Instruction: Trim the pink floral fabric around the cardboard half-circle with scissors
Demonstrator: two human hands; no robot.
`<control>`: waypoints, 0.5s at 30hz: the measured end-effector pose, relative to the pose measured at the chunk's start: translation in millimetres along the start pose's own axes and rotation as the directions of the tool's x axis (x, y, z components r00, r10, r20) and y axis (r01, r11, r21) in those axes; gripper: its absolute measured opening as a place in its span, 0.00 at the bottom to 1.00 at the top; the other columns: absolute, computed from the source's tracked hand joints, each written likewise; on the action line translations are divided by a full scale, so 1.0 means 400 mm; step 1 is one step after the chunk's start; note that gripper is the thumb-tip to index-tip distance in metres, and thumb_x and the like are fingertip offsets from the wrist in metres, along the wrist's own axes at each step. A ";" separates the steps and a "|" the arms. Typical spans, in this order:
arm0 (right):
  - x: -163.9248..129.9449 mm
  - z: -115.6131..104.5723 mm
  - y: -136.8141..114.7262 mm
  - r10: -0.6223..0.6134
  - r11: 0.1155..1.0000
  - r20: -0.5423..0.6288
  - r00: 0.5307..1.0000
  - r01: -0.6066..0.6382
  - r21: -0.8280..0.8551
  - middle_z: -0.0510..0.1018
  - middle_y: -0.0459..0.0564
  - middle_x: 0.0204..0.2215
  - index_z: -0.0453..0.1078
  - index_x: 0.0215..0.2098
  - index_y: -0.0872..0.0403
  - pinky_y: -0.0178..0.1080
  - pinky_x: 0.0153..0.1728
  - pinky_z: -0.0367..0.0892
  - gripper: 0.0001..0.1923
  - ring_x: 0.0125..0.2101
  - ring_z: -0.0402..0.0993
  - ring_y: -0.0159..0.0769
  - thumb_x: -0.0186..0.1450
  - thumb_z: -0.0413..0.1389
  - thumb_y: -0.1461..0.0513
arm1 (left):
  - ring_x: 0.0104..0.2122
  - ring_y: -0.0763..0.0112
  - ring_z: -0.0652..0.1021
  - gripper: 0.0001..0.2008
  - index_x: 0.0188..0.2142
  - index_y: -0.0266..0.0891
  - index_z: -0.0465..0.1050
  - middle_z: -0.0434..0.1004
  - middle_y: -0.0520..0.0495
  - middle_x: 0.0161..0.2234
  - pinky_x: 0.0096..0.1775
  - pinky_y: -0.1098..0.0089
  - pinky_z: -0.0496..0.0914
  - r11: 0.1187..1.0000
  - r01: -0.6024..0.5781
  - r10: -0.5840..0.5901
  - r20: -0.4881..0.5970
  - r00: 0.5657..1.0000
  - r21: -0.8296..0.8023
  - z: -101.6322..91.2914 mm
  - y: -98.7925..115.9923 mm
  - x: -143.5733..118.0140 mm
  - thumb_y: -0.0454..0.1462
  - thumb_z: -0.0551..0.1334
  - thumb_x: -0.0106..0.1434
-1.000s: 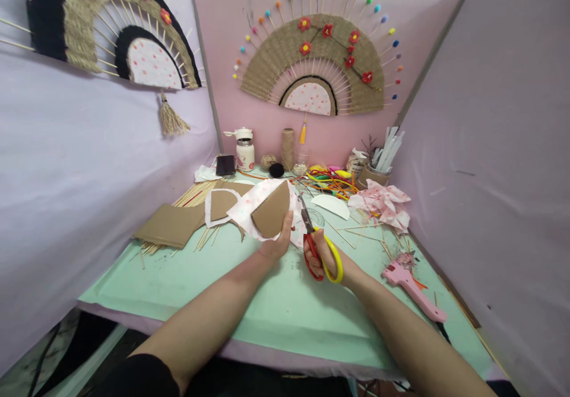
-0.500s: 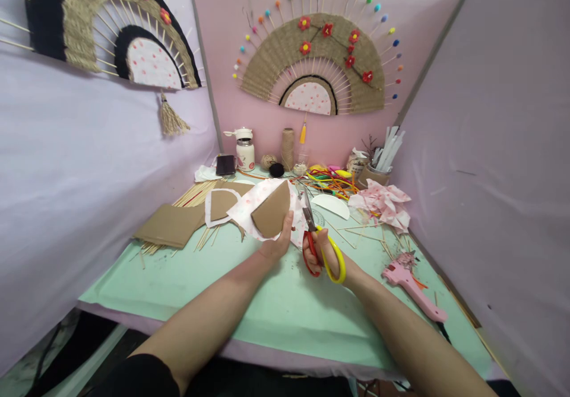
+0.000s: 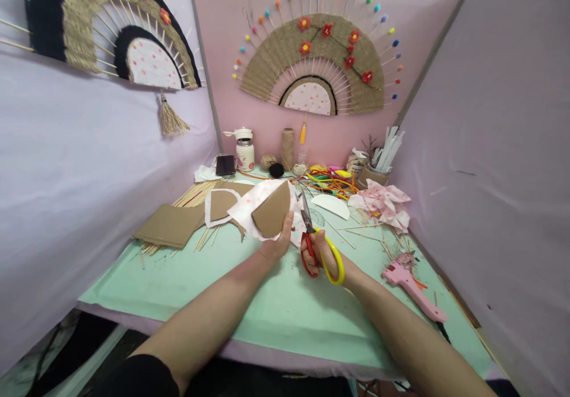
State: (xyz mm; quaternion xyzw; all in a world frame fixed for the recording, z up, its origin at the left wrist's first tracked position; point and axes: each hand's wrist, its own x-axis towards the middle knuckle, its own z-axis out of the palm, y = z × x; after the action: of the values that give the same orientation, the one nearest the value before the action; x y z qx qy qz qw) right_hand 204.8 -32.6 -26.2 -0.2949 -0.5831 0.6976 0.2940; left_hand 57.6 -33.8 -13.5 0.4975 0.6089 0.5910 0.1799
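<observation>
My left hand [image 3: 281, 240] grips a brown cardboard half-circle [image 3: 271, 210] together with a white, pink-spotted piece of fabric [image 3: 246, 204] that spreads out behind it. Held tilted above the table, the fabric reaches past the cardboard on both sides. My right hand [image 3: 315, 253] is closed round the handles of scissors [image 3: 307, 219], one loop red and the other yellow. Their blades point up and away, at the right-hand edge of the fabric. Whether they touch the cloth is hard to make out.
Cardboard sheets [image 3: 167, 225] and thin sticks lie at the left, beside a white-bordered cardboard piece [image 3: 222, 204]. A pink glue gun [image 3: 412, 284] rests at the right, below crumpled spotted fabric [image 3: 383, 201]. A white half-circle [image 3: 331, 205] lies behind the scissors. A bottle [image 3: 244, 151] stands at the back.
My right hand and the scissors have shifted slightly left, closer to the fabric. The left hand and the cardboard have hardly moved.
</observation>
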 end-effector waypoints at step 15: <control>-0.005 0.005 -0.021 0.013 1.000 -0.072 0.997 -0.014 -0.017 0.54 0.36 0.10 0.58 0.27 0.52 0.32 0.09 0.57 0.35 0.08 0.50 0.25 0.54 0.39 0.30 | 0.32 0.64 0.77 0.22 0.17 0.43 0.65 0.76 0.45 0.25 0.47 0.66 0.66 0.997 0.056 -0.051 0.079 0.996 -0.059 0.000 0.000 -0.003 0.52 0.54 0.61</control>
State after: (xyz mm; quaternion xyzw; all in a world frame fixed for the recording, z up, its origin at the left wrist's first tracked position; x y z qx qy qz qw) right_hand 205.1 -34.1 -17.4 -0.3263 -0.5763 0.6833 0.3074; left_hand 58.1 -34.7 -13.8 0.4978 0.5962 0.5848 0.2343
